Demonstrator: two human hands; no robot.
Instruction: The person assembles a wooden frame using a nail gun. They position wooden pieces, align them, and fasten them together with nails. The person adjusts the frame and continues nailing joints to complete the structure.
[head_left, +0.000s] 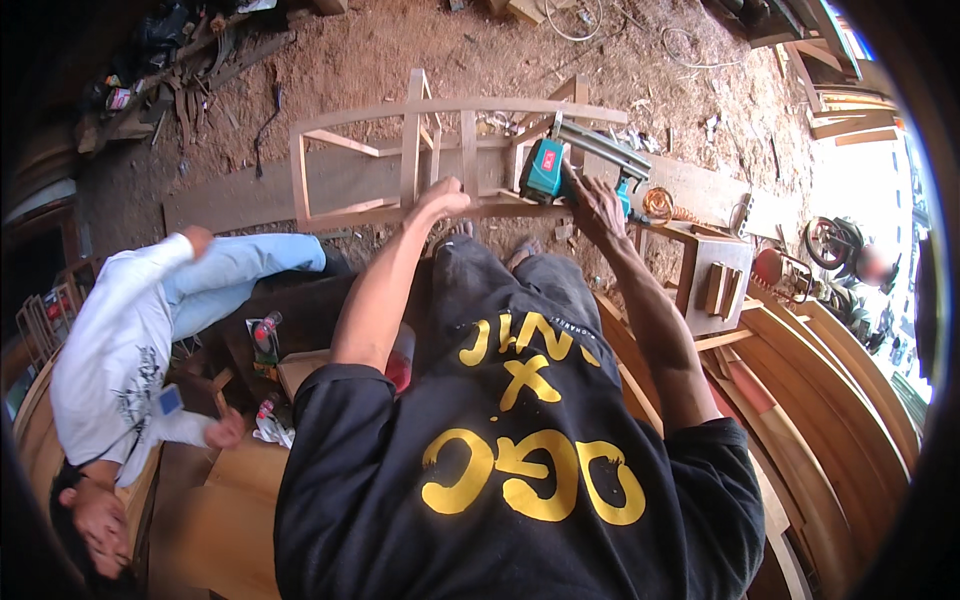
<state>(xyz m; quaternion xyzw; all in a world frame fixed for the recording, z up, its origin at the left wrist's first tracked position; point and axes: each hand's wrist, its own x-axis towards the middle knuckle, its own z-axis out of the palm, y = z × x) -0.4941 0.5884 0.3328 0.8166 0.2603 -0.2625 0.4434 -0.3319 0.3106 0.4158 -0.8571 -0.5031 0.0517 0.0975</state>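
Wooden frame (410, 150) along the plank's (220, 197) middle, before the person (530, 430) over there, left hand (445, 199) at its near side, nail gun (543, 170) in right hand (599, 210) at the frame's right end, coil (657, 203) toward the plank's right end, co-worker (105, 350) at the person's left, boards (825, 375) at the right.

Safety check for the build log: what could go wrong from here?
1. The left hand holds the wooden frame near the teal power tool; a slip might injure it.
2. Feet show just below the frame; if the right hand drops the tool, it could hit them.
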